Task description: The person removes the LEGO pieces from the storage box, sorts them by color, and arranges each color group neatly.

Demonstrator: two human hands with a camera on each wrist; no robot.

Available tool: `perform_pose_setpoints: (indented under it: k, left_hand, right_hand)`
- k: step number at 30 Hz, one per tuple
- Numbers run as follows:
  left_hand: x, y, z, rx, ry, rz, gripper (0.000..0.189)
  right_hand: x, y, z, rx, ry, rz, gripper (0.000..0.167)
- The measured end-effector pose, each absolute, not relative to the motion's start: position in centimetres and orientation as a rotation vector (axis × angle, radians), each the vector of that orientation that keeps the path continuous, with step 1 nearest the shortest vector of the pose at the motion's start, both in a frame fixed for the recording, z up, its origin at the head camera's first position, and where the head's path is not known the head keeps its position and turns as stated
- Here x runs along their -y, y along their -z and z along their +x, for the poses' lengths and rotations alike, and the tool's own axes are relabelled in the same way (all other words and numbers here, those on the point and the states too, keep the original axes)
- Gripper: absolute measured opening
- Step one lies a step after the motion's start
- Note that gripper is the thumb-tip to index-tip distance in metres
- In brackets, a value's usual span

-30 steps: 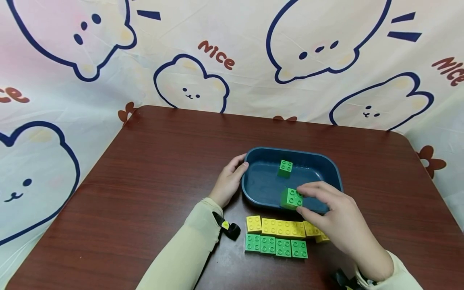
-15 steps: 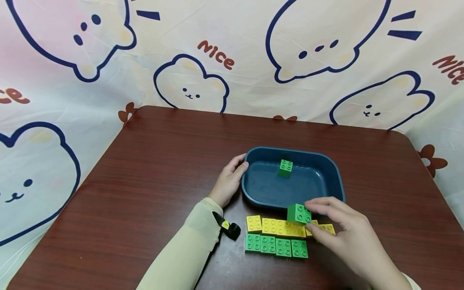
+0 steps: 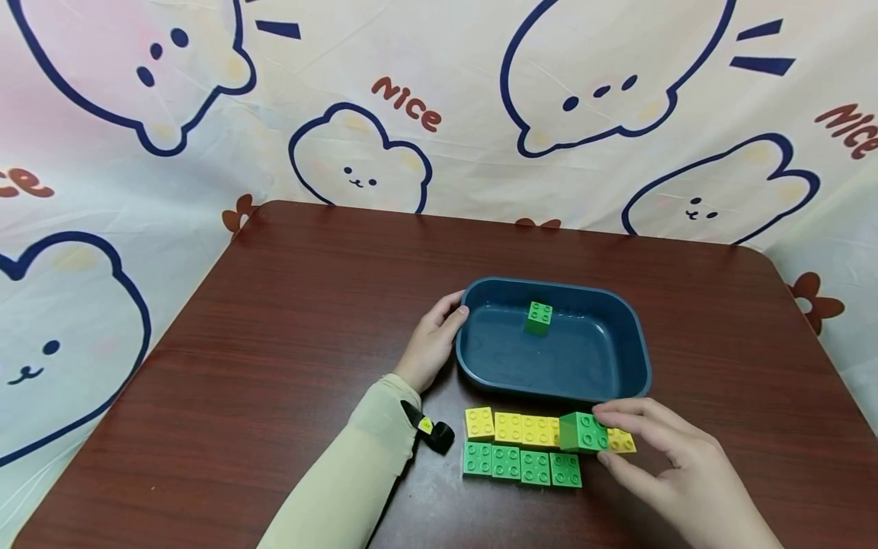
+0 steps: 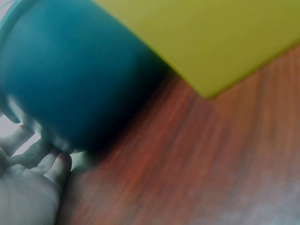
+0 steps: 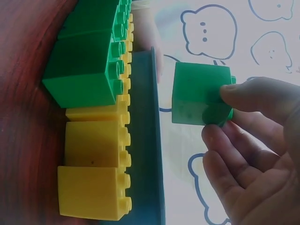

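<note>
My right hand [image 3: 679,457] pinches a green toy building block [image 3: 584,432] between thumb and fingers. It is held raised above the table, overlapping the right part of a row of yellow blocks [image 3: 507,428] in the head view. In the right wrist view the held green block [image 5: 199,91] shows its smooth side, studs facing the fingers. My left hand [image 3: 432,339] grips the left end of a dark blue tray [image 3: 549,389], its thumb at the rim. Inside the tray lies one green block [image 3: 538,316]. A row of green blocks [image 3: 521,467] sits in front of the yellow row.
The brown wooden table [image 3: 309,343] extends left and right of the tray. A cloth with printed cartoon bears [image 3: 363,164] hangs behind it. A black strap camera [image 3: 439,437] is on the left wrist.
My right hand has carried the green block out of the tray, toward me and to the right, over the yellow row. The left hand and tray have stayed put.
</note>
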State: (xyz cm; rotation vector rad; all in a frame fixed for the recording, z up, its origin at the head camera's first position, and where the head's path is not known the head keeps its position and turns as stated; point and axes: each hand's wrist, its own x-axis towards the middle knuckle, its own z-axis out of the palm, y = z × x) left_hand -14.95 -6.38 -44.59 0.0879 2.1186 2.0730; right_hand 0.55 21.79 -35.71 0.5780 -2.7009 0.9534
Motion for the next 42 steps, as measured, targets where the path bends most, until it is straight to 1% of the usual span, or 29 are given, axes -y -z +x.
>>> perform_pose_setpoints:
  k: [6, 14, 26, 32, 34, 42]
  left_hand:
    - [6.4, 44.5, -14.9, -2.118, -2.072, 0.083, 0.039]
    - [6.3, 44.5, -14.9, -2.116, -2.077, 0.086, 0.04]
    - [6.4, 44.5, -14.8, -2.111, -2.078, 0.087, 0.039]
    - [6.4, 44.6, -14.9, -2.104, -2.092, 0.097, 0.04]
    - [6.4, 44.6, -15.0, -2.102, -2.091, 0.097, 0.04]
    - [6.3, 44.6, -15.0, -2.096, -2.097, 0.103, 0.04]
  right_hand:
    - [-22.2, 36.0, 1.1, 2.707, -0.965, 0.59, 0.063]
    - [-22.8, 36.8, 1.8, 2.723, -0.88, 0.566, 0.061]
    - [-23.8, 38.2, 2.7, 2.712, -0.934, 0.516, 0.062]
    - [-24.4, 39.2, 2.8, 2.701, -0.862, 0.587, 0.063]
    - [-24.4, 39.5, 2.8, 2.701, -0.841, 0.608, 0.062]
    - [-24.3, 40.6, 3.0, 2.781, -0.815, 0.554, 0.059]
